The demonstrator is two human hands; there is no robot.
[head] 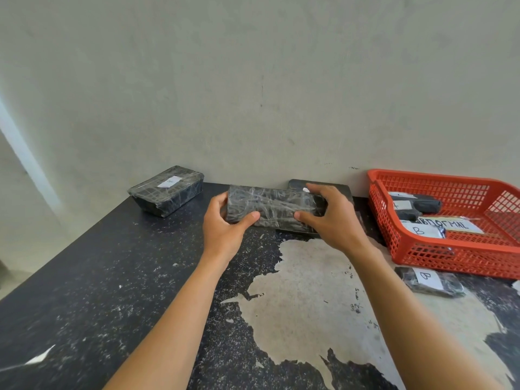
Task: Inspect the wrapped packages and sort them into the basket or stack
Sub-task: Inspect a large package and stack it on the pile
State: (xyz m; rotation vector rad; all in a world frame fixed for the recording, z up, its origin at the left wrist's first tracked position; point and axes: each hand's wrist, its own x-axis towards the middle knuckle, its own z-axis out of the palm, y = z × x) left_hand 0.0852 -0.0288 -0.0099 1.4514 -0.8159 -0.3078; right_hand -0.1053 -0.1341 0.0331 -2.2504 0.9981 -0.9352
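We hold the black rectangular film-wrapped package (pixel 275 205) over the worn black tabletop (pixel 112 277) near the wall, left of the red plastic mesh basket (pixel 450 257). Our left hand (pixel 225 226) and right hand (pixel 329 220) curl round its ends, thumbs on the near face.

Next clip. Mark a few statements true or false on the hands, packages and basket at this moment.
1. The left hand and right hand both grip one wrapped package. True.
2. The red basket stands to their right. True.
3. The basket is empty. False: it holds labelled packages.
4. The far-left package bears no label. False: it carries a white label.
5. A B-labelled package lies on the table in front of the basket. True.
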